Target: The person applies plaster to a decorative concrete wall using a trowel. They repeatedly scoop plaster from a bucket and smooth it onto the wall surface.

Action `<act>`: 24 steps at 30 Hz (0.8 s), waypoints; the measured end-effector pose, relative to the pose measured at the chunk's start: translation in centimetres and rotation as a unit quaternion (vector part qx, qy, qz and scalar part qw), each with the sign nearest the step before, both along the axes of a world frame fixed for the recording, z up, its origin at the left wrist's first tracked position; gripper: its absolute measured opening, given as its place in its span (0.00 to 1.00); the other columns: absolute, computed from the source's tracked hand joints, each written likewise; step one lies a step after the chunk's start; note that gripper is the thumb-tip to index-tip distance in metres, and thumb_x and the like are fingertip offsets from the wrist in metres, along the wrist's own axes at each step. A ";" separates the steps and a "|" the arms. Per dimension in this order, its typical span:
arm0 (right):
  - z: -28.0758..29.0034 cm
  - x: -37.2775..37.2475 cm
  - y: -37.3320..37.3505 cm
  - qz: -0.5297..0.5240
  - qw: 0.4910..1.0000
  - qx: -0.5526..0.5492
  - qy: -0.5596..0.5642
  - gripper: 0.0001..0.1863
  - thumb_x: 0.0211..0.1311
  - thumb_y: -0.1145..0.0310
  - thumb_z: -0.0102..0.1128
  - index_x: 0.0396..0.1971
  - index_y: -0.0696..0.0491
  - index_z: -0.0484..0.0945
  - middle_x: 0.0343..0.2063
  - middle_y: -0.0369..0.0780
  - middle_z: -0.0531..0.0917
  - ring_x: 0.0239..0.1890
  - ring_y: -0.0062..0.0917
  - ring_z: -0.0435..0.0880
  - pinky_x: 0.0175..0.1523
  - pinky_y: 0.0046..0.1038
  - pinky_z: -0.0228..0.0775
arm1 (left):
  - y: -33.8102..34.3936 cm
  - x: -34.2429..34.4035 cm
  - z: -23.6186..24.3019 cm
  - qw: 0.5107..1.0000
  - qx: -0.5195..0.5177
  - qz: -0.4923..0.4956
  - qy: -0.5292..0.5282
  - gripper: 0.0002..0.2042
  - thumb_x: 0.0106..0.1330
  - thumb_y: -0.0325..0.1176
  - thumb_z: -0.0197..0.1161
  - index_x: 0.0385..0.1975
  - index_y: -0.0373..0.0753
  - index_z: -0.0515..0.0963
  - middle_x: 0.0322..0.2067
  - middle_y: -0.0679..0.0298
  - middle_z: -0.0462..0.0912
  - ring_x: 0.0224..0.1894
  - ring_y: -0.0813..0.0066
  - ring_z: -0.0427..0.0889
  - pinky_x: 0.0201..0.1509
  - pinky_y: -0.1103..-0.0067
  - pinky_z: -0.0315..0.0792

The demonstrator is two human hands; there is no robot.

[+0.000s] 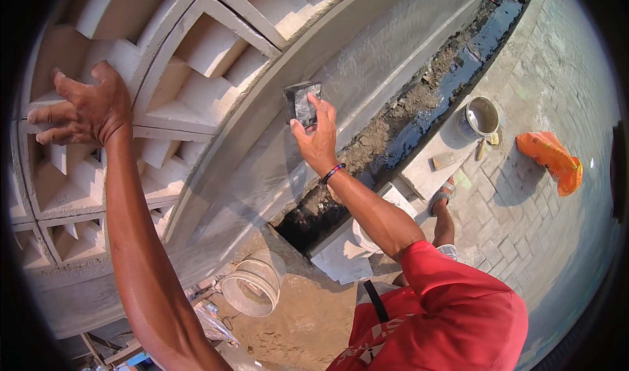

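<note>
A: Hand positions?
B: Left hand (85, 112) on block screen (187, 96); right hand (318, 138) to its right, tool (303, 101) at the wall (373, 50)
A: Beyond?
B: Ditch (452, 76) right of wall; pavement (498, 227) right of ditch; bag (552, 160) on pavement, right of one bucket (465, 123); another bucket (267, 269) on sand (308, 325), left of ditch

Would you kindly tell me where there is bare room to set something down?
The widest free patch is the paving above the orange bag in the picture. A smaller one is the sandy ground between the lower bucket and the red shirt. It is crowded around the upper bucket, with a pale board and small block close by.
</note>
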State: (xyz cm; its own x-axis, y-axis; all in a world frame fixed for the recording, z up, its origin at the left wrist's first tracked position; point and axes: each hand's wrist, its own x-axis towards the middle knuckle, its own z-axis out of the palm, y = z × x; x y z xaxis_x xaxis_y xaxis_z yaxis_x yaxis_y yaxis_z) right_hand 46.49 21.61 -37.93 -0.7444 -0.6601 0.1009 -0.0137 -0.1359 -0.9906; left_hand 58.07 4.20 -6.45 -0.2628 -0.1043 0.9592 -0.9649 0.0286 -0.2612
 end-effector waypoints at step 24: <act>-2.7 1.1 1.6 0.031 0.995 0.051 0.077 0.33 0.52 0.67 0.65 0.60 0.52 0.63 0.52 0.52 0.65 0.56 0.47 0.66 0.59 0.39 0.62 | 1.4 -2.7 -2.3 0.998 0.013 -0.055 0.027 0.29 0.56 0.52 0.54 0.61 0.59 0.65 0.66 0.34 0.45 0.63 0.18 0.42 0.61 0.42 0.52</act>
